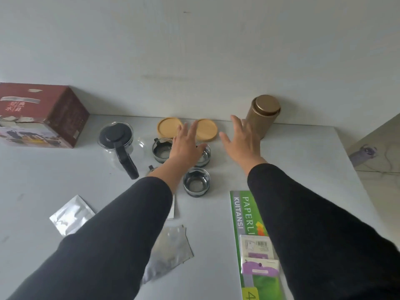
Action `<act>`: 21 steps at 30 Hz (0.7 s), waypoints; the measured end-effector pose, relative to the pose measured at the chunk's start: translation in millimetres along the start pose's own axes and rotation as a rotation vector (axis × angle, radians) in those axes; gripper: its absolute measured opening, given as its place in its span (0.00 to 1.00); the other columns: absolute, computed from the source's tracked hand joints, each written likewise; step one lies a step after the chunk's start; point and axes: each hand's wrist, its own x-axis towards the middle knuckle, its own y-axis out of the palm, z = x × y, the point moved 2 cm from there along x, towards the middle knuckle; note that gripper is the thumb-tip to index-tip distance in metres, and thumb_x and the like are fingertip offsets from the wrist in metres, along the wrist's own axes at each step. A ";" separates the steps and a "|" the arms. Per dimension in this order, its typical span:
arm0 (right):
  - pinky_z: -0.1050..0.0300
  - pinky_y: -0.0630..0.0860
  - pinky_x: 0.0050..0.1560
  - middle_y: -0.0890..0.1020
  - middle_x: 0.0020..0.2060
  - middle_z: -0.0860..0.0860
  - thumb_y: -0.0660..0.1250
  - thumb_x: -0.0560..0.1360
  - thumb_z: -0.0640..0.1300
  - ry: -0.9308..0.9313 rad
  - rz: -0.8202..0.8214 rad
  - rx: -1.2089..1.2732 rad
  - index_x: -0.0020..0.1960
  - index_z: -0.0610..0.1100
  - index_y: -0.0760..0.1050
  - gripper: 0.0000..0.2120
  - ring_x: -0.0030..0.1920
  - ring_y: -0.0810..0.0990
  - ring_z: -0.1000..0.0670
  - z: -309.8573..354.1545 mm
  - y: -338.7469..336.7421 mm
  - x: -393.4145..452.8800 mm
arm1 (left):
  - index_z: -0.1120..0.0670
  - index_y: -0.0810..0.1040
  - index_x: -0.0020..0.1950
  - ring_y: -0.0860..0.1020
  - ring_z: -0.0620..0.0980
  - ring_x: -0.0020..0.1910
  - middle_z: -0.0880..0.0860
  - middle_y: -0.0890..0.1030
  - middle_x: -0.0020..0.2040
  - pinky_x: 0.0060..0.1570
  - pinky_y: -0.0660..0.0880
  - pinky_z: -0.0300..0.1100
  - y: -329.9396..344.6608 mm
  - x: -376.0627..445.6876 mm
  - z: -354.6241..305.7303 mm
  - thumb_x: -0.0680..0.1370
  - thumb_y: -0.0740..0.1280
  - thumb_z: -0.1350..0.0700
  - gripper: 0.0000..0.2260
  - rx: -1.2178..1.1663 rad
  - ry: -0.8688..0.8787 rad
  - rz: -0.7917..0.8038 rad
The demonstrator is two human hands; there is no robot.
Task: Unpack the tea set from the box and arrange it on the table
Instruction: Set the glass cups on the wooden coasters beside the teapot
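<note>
A red-brown tea set box stands at the far left of the table. A glass teapot with a black lid and handle sits right of it. Two round wooden coasters lie by the wall. Three glass cups are out: one left of my left hand, one partly under it, one nearer me. My left hand hovers with straight fingers over the cups and coasters. My right hand is spread flat just left of a gold tin canister.
Silver foil pouches lie near the front left. A green receipt book with small packets on it lies at the front right. The table's right edge drops off beside a floor area with a cable.
</note>
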 end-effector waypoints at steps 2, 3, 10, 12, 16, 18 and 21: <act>0.42 0.67 0.63 0.67 0.68 0.42 0.59 0.77 0.55 0.009 -0.053 -0.010 0.73 0.47 0.60 0.27 0.68 0.64 0.41 -21.1 -14.7 16.6 | 0.49 0.45 0.78 0.42 0.55 0.78 0.54 0.47 0.79 0.75 0.49 0.53 9.9 16.9 -24.2 0.80 0.61 0.48 0.33 -0.015 0.017 0.013; 0.43 0.67 0.62 0.67 0.67 0.43 0.60 0.77 0.54 0.024 -0.080 -0.015 0.73 0.47 0.60 0.27 0.68 0.64 0.41 -32.1 -22.5 25.1 | 0.49 0.45 0.78 0.42 0.54 0.78 0.55 0.47 0.79 0.75 0.48 0.52 16.6 25.4 -37.6 0.80 0.61 0.48 0.33 -0.020 0.026 0.021; 0.45 0.67 0.62 0.66 0.68 0.44 0.62 0.76 0.56 0.067 -0.107 -0.029 0.73 0.47 0.61 0.29 0.68 0.63 0.41 -95.3 -39.2 82.6 | 0.55 0.41 0.78 0.43 0.51 0.78 0.53 0.46 0.79 0.75 0.49 0.47 77.4 80.6 -117.3 0.76 0.67 0.47 0.42 -0.094 0.042 0.066; 0.45 0.67 0.62 0.67 0.68 0.45 0.63 0.75 0.57 0.049 -0.083 0.003 0.73 0.47 0.61 0.30 0.68 0.64 0.42 -106.7 -34.8 92.8 | 0.55 0.44 0.78 0.47 0.52 0.78 0.53 0.50 0.79 0.75 0.53 0.47 91.2 92.8 -131.4 0.73 0.71 0.47 0.45 -0.172 0.022 0.062; 0.47 0.66 0.62 0.68 0.66 0.46 0.65 0.73 0.59 0.002 -0.080 0.096 0.71 0.47 0.63 0.31 0.67 0.66 0.44 -118.8 -29.4 105.4 | 0.54 0.53 0.76 0.66 0.50 0.70 0.51 0.65 0.71 0.64 0.65 0.40 106.8 108.7 -149.7 0.65 0.77 0.48 0.48 -0.341 -0.004 -0.036; 0.47 0.67 0.63 0.68 0.67 0.47 0.67 0.72 0.59 -0.024 -0.083 0.172 0.71 0.46 0.64 0.32 0.68 0.66 0.45 -119.5 -27.5 110.2 | 0.55 0.56 0.74 0.71 0.51 0.66 0.51 0.68 0.68 0.59 0.69 0.41 110.2 113.4 -155.3 0.64 0.77 0.48 0.45 -0.378 -0.041 -0.087; 0.50 0.69 0.63 0.70 0.65 0.47 0.69 0.71 0.57 -0.065 -0.101 0.276 0.69 0.44 0.67 0.31 0.66 0.69 0.45 -119.4 -25.3 114.7 | 0.55 0.58 0.71 0.75 0.53 0.60 0.53 0.73 0.63 0.53 0.74 0.44 112.5 117.7 -161.2 0.66 0.74 0.47 0.40 -0.422 -0.090 -0.142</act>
